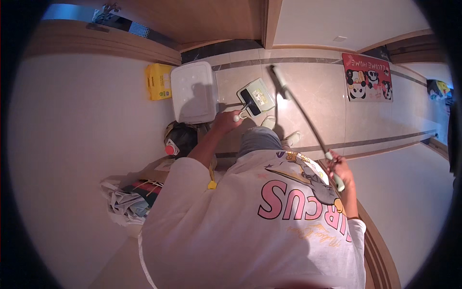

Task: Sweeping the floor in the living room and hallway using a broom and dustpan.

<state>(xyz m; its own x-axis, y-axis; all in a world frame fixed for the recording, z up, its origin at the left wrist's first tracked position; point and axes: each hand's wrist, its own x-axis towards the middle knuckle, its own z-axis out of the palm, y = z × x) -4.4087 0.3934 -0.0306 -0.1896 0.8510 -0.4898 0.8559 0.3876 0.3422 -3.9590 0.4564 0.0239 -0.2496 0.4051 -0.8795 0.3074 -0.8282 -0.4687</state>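
My left hand (227,122) is closed around the upper end of a long-handled dustpan (265,94), whose pale green pan lies on the floor ahead of my feet. In my right hand (339,168) is the grip of a broom (306,117) with a long dark handle. The broom's pale head (279,82) is to the right of the dustpan, apart from it and slightly blurred; whether its bristles touch the floor I cannot tell.
A white lidded plastic bin (195,92) stands left of the dustpan, beside a yellow bag (158,82). Nearer are a black bag (182,139) and a red-capped bottle (171,149). A red panda doormat (368,77) lies at right. A wooden door frame (269,25) is ahead.
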